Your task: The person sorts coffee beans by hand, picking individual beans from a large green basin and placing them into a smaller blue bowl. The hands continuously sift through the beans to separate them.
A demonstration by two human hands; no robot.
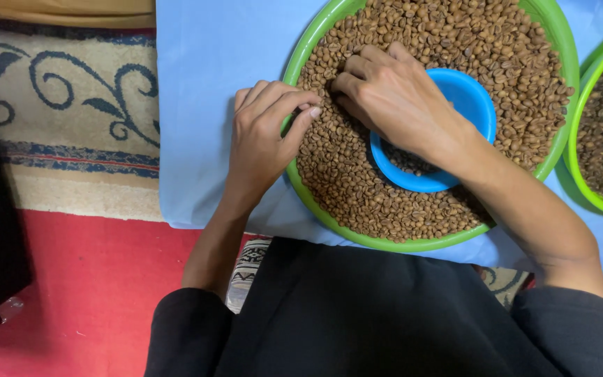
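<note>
A large green tray (313,206) holds a thick layer of light brown coffee beans (469,42). A blue bowl (479,105) with a few beans in it sits in the middle of the tray. My left hand (266,132) rests on the tray's left rim, thumb and forefinger pinched together at the beans. My right hand (389,94) lies over the beans beside the blue bowl, fingers curled down into them. Whether either hand holds a bean is hidden by the fingers.
A second green tray (584,84) with darker beans stands at the right edge. Both trays rest on a light blue cloth (211,63). A patterned beige and blue rug (64,105) and a red floor covering (99,286) lie to the left.
</note>
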